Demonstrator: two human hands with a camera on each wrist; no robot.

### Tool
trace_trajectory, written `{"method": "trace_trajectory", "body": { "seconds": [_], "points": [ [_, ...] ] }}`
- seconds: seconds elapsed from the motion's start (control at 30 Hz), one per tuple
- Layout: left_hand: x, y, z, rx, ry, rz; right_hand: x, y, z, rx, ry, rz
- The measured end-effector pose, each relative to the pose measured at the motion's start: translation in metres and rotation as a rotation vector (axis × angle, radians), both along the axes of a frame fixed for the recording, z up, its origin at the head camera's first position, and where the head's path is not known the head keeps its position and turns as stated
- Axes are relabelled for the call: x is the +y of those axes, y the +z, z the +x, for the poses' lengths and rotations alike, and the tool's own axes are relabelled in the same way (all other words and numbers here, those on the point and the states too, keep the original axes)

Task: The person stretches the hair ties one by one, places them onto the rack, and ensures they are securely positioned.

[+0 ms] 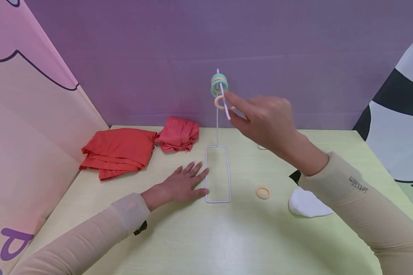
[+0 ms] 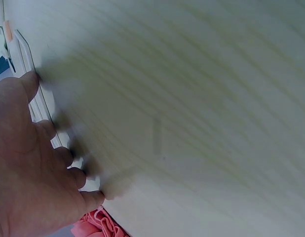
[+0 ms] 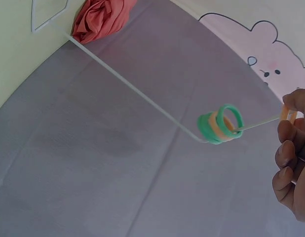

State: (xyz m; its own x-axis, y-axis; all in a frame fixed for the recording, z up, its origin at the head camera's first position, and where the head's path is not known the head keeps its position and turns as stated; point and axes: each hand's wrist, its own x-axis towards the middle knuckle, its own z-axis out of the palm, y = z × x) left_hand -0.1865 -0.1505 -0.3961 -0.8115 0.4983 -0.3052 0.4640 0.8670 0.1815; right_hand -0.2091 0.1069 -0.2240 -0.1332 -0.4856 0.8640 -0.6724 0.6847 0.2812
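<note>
A white wire stand rests its rectangular base on the pale green table, its pole rising to a slanted prong. Several green and orange rings hang on the prong. My right hand pinches another orange ring on the prong's free end, just below that stack. The right wrist view has the stack, the pinched ring and my right hand. My left hand lies flat on the table, fingers straight, touching the base's left edge. It appears as left hand beside the base wire.
A loose orange ring lies on the table right of the base, beside a white cloth-like lump. Two red cloths sit at the back left. Purple and patterned walls enclose the table on three sides.
</note>
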Motion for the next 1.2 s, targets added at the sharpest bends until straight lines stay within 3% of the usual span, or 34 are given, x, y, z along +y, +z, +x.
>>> {"method": "trace_trajectory", "body": {
  "seconds": [0.33,0.73,1.07,1.2],
  "points": [
    [0.003,0.001,0.001,0.000,-0.006,0.001,-0.004,-0.004,-0.031,-0.054,-0.067,-0.005],
    [0.005,0.002,0.001,-0.005,0.000,-0.005,-0.006,-0.007,-0.047,-0.114,-0.098,-0.041],
    [0.005,0.004,0.004,-0.003,-0.004,-0.004,0.001,-0.007,-0.040,-0.148,-0.133,-0.005],
    [0.005,0.004,0.004,0.002,-0.006,-0.005,0.014,-0.008,-0.026,-0.277,-0.162,0.056]
  ]
}}
